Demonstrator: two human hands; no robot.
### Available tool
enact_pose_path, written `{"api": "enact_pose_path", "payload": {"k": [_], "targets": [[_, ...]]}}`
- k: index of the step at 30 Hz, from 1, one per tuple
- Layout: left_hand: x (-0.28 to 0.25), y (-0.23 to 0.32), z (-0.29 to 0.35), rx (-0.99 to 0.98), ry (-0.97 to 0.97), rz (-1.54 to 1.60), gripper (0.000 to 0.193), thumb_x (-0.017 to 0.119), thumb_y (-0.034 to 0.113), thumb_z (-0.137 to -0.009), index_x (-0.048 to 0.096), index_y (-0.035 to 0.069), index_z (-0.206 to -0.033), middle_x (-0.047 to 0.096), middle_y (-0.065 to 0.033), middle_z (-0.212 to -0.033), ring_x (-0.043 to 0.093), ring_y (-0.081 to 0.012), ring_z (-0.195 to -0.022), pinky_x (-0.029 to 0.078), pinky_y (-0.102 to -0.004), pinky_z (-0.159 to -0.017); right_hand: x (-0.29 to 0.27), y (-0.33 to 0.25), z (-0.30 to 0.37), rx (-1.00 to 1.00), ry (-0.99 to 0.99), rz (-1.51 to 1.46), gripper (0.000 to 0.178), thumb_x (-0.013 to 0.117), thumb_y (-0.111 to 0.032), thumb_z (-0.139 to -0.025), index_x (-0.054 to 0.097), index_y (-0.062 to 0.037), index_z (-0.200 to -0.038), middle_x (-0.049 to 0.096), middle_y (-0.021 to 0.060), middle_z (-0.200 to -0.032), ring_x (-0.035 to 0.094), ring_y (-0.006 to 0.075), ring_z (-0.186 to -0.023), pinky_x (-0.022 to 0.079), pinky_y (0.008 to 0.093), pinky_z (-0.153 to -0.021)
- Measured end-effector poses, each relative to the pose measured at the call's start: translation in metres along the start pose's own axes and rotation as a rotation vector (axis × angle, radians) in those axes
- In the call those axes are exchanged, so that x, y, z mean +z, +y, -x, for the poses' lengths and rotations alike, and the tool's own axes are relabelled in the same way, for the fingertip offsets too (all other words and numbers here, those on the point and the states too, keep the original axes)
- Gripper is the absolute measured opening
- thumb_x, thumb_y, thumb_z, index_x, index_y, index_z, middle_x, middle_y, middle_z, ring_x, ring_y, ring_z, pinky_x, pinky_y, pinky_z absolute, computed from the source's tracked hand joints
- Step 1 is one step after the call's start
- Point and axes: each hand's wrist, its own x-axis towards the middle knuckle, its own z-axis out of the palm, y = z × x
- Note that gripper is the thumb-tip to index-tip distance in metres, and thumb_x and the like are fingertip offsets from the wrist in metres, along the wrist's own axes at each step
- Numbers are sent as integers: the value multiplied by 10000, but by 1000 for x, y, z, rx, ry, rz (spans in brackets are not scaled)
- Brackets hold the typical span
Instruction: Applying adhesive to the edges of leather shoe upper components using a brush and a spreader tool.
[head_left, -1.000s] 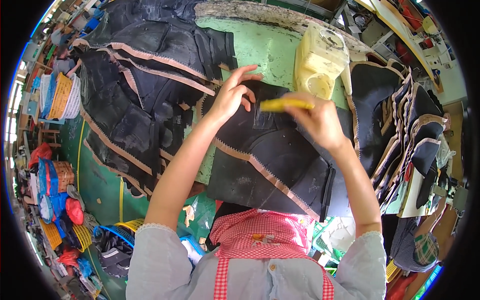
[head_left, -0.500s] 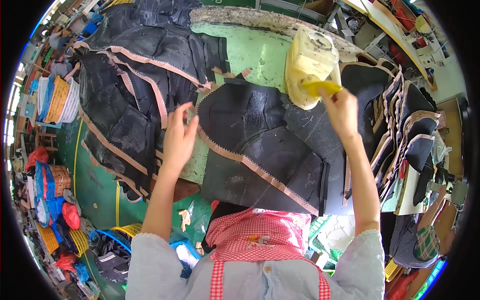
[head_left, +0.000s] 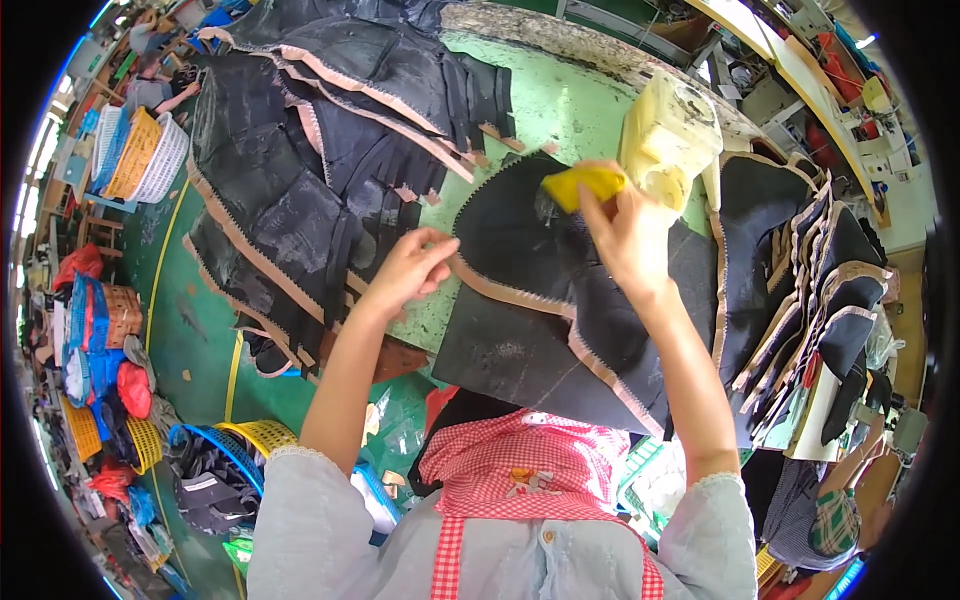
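Observation:
A black fabric piece (head_left: 505, 220) with a tan, zigzag-cut border lies on a dark board (head_left: 490, 350) in front of me. At its left edge my left hand (head_left: 412, 268) has its fingers closed, the fingertips pinching the border. My right hand (head_left: 632, 235) grips a flat yellow spreader (head_left: 582, 186) over the upper part of the piece. Part of the piece is hidden under that hand and wrist. Just beyond stands a cloudy yellowish plastic jug (head_left: 668, 125), its opening facing me.
Black pieces with tan borders (head_left: 265, 190) are heaped at the left of the green table (head_left: 560, 80). More overlapping pieces (head_left: 790, 270) stand in a row at the right. Baskets (head_left: 140, 165) and a blue-rimmed bin (head_left: 215, 490) are farther left. Other people sit at the edges.
My right hand has brought the spreader from the jug leftward onto the black piece. My left hand, open before, has closed on the piece's left edge. The whole view has shifted a little.

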Motion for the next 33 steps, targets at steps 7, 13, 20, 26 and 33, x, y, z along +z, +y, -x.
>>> {"api": "enact_pose_path", "payload": {"k": [7,13,20,26,33], "targets": [[7,-14,4,113,18,14,270,611,255,-943,542,34,-1083,560,-41,-617,427,-79,-421,298,-231,-385,44,-17,-12,-222,89,128,138,642,-161,-867,639,-145,-1004,653,95,-773,657,297,-663,519,385,-576],[-2,-16,24,-47,-135,144,184,531,266,-986,512,83,-987,509,18,-613,358,-31,-418,201,-202,-377,-15,-15,-13,140,-994,-183,216,668,-232,-910,716,-46,-1009,644,59,-660,554,93,-506,438,263,-486],[8,-18,17,45,-100,113,148,520,249,-991,495,103,-992,546,13,-628,472,-65,-437,306,-200,-389,-15,18,-11,-227,-207,43,157,684,-140,-860,692,-38,-979,675,132,-805,646,265,-695,509,347,-660],[13,-17,11,208,106,-81,143,490,189,-993,492,53,-1038,596,-44,-662,531,-118,-450,382,-267,-429,-56,16,29,34,-841,-347,172,690,-148,-867,701,-7,-965,678,122,-821,659,215,-748,498,320,-685],[25,0,-18,408,186,-315,95,491,144,-980,498,55,-1013,612,-63,-669,532,-121,-453,401,-287,-452,-4,10,0,-399,-278,-90,193,675,-64,-829,683,-12,-1015,682,124,-963,655,307,-820,529,357,-735]]}}
